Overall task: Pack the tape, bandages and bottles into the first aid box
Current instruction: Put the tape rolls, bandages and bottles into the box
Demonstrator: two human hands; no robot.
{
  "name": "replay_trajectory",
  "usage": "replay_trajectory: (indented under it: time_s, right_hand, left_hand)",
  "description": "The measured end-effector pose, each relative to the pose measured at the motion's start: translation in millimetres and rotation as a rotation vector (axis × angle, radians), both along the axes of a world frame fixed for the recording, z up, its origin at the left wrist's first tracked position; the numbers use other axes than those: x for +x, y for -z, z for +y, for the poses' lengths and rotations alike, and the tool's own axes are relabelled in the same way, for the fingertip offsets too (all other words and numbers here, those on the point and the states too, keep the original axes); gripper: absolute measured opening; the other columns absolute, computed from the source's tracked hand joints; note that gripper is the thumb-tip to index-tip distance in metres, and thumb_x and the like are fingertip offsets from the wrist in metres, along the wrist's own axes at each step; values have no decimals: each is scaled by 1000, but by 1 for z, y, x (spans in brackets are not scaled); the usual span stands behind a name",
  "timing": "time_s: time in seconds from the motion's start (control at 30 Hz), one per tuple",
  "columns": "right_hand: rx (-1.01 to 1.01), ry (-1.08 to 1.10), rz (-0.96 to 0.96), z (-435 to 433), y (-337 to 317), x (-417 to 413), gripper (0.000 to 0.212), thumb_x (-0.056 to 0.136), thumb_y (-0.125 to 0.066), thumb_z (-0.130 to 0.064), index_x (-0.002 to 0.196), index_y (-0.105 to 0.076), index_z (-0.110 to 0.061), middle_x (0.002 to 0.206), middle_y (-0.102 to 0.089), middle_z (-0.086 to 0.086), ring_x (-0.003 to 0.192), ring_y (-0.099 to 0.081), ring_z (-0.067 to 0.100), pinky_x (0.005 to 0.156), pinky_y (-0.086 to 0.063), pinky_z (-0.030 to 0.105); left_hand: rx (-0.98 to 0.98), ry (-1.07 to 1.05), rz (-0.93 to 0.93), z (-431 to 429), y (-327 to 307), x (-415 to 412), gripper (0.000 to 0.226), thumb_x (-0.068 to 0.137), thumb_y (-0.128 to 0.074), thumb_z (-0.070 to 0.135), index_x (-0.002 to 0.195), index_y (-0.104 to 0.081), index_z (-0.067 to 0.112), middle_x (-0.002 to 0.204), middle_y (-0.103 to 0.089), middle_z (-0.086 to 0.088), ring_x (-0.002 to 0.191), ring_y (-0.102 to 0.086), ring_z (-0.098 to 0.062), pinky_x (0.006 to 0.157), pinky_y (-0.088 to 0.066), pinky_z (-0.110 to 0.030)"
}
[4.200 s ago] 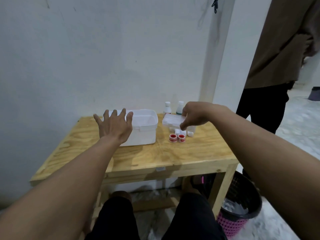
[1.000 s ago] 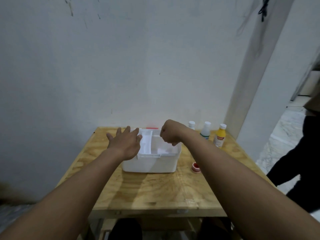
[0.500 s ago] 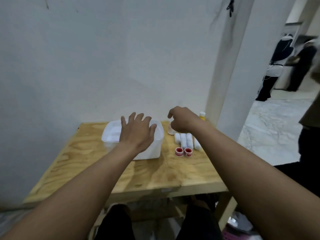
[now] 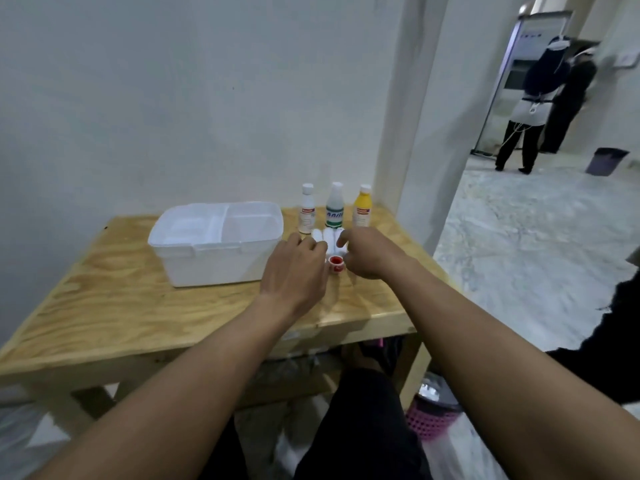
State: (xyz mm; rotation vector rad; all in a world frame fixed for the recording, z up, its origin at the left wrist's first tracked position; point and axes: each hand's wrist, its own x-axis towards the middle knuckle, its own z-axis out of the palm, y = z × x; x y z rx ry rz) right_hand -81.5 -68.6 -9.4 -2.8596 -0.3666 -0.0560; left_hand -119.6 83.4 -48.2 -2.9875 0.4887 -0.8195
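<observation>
the white first aid box [image 4: 214,242] is sitting open at the centre of the frame, its divided inside showing, with no bottles or rolls visible in it. just right of it, white bandage rolls [image 4: 327,237] are lying side by side, and a red tape roll [image 4: 336,264] is resting in front of them. three bottles are standing in a row behind: a white one [image 4: 307,213], a clear one with a green label [image 4: 335,210] and a yellow one [image 4: 362,211]. the left hand [image 4: 296,271] is curling loosely over the near rolls, and whether it is gripping anything cannot be told. the right hand [image 4: 365,252] is half clenched beside the tape, index finger pointing out, grip also unclear. everything is lying on a plywood table [image 4: 121,306] set against a pale wall [image 4: 173,98]. a pink and black bin [image 4: 433,415] is standing under the table's right end. at the upper right, two people [image 4: 540,98] are standing in a doorway across a marbled floor [image 4: 536,244].
</observation>
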Motion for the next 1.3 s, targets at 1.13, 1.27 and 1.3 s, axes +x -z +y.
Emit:
replay_trajectory:
  time_s: [1.13,1.27,1.3]
  right_hand:
    - [406,-37,-16,-27,5,5,32,84,-75,-29,111,-64,-17,98,-68,-3,90,-65,17,75,-53,33]
    - [447,-63,-65,-17,-10,7,23,81,-74,-26,92,-76,-6,88,-74,13,82,-68,29,73,-54,41]
    - [461,-71,-62,-13,-15,7,20,82,-74,-26,89,-77,-8,87,-75,12,77,-68,26,69,-53,37]
  left_hand:
    - [-829,1,156,-25,-9,-4,36,86,-73,22,113,-50,21,99,-72,-3,84,-68,-20,74,-58,-43]
    - [-922,7,126,-9,-33,-5,35,87,-69,17,116,-51,20,89,-68,1,82,-68,-18,72,-59,-42]
    - [-948,1,119,-2,-39,-6,35,87,-69,16,117,-52,20,89,-68,2,81,-68,-16,70,-59,-40]
